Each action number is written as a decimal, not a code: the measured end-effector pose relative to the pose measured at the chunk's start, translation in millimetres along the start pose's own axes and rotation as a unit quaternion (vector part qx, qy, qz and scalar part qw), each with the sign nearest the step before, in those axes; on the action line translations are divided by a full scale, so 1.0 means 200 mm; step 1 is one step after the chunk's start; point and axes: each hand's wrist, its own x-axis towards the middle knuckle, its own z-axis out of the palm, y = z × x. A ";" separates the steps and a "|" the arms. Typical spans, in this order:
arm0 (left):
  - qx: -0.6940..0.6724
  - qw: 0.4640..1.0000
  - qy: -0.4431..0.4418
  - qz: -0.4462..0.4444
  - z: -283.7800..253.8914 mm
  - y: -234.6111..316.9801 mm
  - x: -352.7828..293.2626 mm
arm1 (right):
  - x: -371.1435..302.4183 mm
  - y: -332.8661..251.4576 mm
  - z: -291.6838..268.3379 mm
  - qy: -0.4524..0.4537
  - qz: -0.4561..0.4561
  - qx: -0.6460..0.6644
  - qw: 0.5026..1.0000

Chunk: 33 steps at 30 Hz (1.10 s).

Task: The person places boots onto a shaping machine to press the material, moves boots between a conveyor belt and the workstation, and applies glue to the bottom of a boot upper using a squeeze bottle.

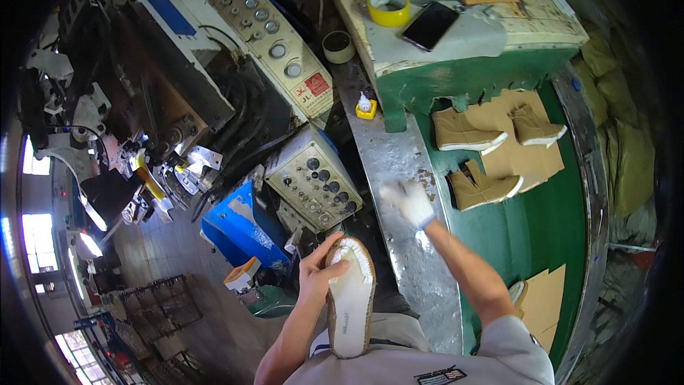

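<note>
My bare left hand grips a tan shoe upper near its toe, close in front of my body. Its underside faces up, showing a pale insole board with gathered white material around the toe. To the right, my right hand wears a white knitted glove and hovers over a worn metal ledge. Motion smears its fingers, so whether they hold anything cannot be made out. Beyond it, several tan boots with white soles, one of them a boot nearest the glove, stand on a green conveyor belt.
A control box with knobs and a long button panel flank a machine at left. A blue bin sits below. On the bench are yellow tape, a phone and a hammer. A small bottle stands on the ledge.
</note>
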 end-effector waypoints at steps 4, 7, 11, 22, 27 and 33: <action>-0.031 0.996 0.079 -0.022 -0.06 0.02 -0.02 | 0.78 -0.03 0.15 0.189 -0.065 -0.155 0.967; -0.021 0.994 0.108 -0.024 -0.09 0.05 -0.03 | 1.19 -0.05 0.24 0.275 -0.114 -0.175 0.938; -0.047 0.991 0.116 -0.035 -0.16 0.04 -0.02 | 1.52 0.00 0.33 0.301 -0.018 -0.202 0.932; -0.094 0.988 0.085 -0.088 -0.20 0.06 -0.01 | 1.64 0.05 0.34 0.287 -0.030 -0.316 0.904; -0.080 0.990 0.072 -0.086 -0.23 0.02 -0.02 | 1.61 -0.02 0.31 0.233 -0.024 -0.320 0.918; -0.089 0.990 0.054 -0.095 -0.24 -0.02 -0.01 | 1.49 -0.07 0.26 0.281 -0.073 -0.215 0.933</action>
